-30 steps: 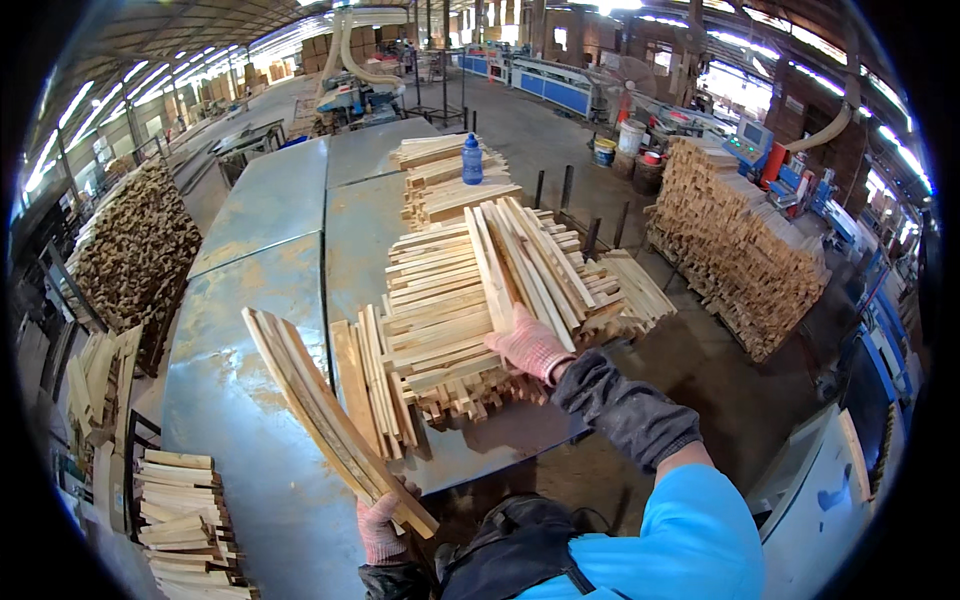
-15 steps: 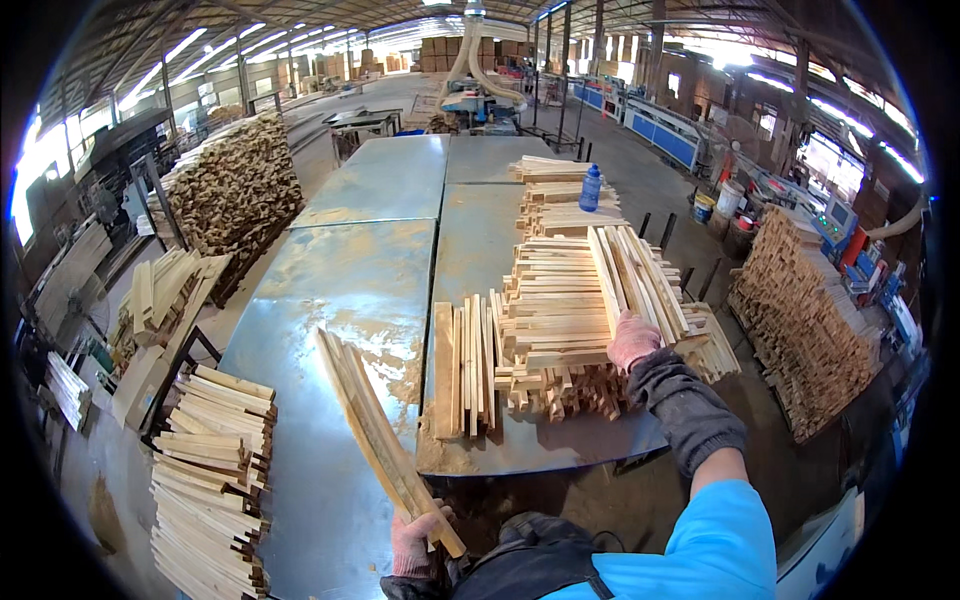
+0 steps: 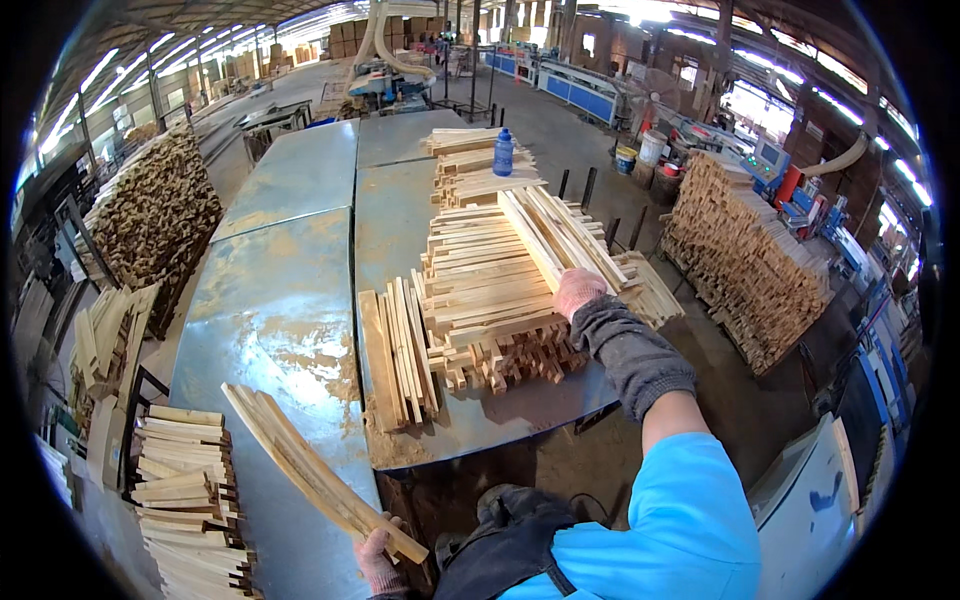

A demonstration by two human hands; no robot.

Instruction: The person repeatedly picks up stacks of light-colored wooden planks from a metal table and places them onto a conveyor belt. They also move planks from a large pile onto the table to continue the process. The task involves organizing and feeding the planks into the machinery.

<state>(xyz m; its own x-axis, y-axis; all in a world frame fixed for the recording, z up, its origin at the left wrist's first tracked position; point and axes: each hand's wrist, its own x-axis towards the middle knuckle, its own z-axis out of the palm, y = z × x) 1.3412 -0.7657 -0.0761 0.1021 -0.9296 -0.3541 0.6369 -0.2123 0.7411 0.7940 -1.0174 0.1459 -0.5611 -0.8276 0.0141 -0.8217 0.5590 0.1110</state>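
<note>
My left hand, in a pink knit glove, is closed round the near end of a few long pale wooden strips. They slant up and away to the left over the metal table. Farther right, my gloved right hand grips the near end of a wooden strip lying lengthwise with others across the top of a stack of strips; its fingertips are partly hidden. Left of this stack, several strips lie side by side on the tabletop.
A blue bottle stands on the strips at the back. Below left is another strip pile. Large wood stacks rise at the left and right. Dark upright posts line the table's right side. Sawdust marks the metal.
The view has swung right, so the scene sits farther left. My left hand keeps its strips, and my right hand stays at the near end of the strips on the stack.
</note>
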